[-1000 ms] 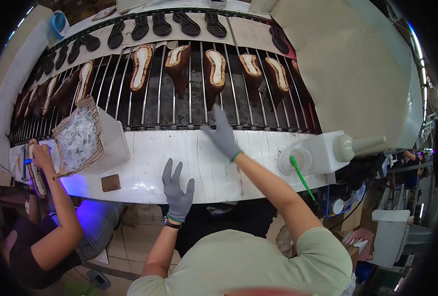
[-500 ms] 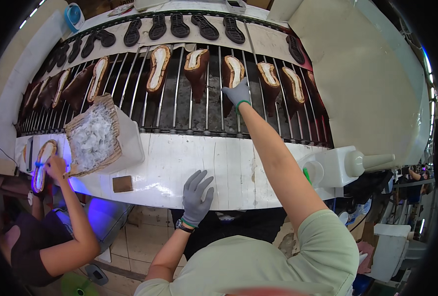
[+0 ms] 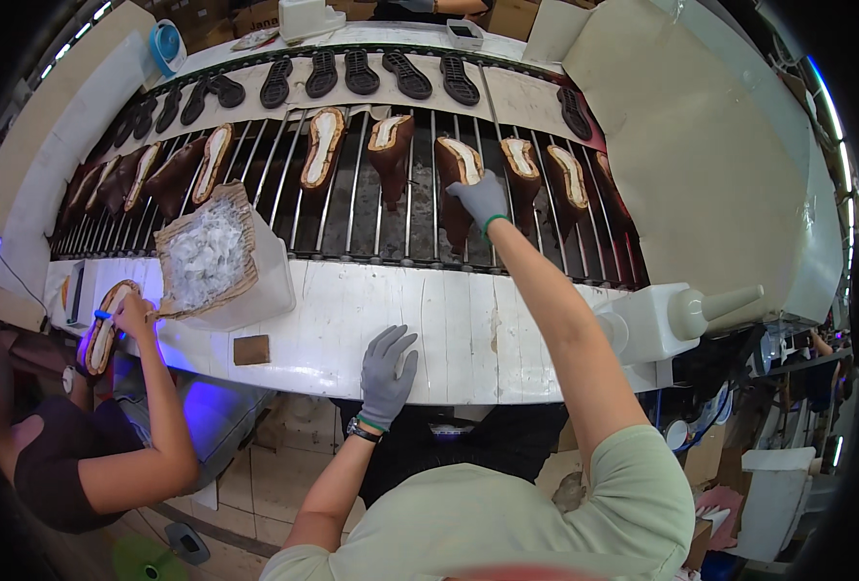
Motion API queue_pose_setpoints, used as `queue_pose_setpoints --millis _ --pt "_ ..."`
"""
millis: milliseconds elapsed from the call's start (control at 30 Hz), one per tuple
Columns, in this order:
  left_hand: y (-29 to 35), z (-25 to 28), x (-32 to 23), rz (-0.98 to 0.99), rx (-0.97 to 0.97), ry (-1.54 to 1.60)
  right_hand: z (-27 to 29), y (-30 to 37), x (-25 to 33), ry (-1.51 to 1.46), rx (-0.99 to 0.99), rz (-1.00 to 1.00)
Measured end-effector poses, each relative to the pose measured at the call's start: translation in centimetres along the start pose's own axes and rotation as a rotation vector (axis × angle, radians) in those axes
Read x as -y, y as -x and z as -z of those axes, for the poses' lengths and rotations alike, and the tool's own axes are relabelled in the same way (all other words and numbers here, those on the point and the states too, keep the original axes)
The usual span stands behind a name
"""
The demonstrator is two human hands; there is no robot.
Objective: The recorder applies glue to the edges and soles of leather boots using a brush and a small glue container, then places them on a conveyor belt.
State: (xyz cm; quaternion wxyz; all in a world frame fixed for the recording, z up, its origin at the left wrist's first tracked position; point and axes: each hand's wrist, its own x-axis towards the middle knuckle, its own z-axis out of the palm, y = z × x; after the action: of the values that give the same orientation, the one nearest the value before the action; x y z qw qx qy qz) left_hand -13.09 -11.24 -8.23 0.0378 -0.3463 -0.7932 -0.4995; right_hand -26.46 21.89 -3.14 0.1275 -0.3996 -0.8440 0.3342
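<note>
My right hand (image 3: pixel 481 198), in a grey glove with a green cuff, reaches over the roller conveyor and grips a brown boot upper (image 3: pixel 460 159). That upper lies sole side up, showing a white middle inside a tan rim; its dark shaft hangs down between the rods. The glove covers its near end. My left hand (image 3: pixel 388 376), gloved the same way, rests at the front edge of the white table (image 3: pixel 429 310) with fingers stretched out and nothing in them. More boot uppers stand to either side, among them one at the left (image 3: pixel 323 147) and one at the right (image 3: pixel 521 158).
Black soles (image 3: pixel 360 73) line the ledge behind the conveyor (image 3: pixel 347 228). On the table are a box of whitish scraps (image 3: pixel 207 254), a brown block (image 3: pixel 251 350) and a white jug-like container (image 3: pixel 647 320). A co-worker's hand (image 3: pixel 133 315) works on another upper at far left.
My right hand and the gripped boot upper have come slightly nearer to me. My left hand stays at the table edge. The whole view has shifted a little.
</note>
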Motion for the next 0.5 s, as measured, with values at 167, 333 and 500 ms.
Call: queue_pose_setpoints --millis 167,333,500 --pt "-0.1 0.0 -0.2 0.037 0.002 0.081 7.1 6.2 0.5 -0.227 0.061 0.232" --pt "-3.8 -0.7 -2.7 0.362 0.124 0.934 15.7 17.7 -1.5 -0.627 0.468 0.313" --pt "-2.8 -2.3 -8.2 0.488 -0.034 1.25 18.3 27.1 -5.5 -0.514 0.394 0.377"
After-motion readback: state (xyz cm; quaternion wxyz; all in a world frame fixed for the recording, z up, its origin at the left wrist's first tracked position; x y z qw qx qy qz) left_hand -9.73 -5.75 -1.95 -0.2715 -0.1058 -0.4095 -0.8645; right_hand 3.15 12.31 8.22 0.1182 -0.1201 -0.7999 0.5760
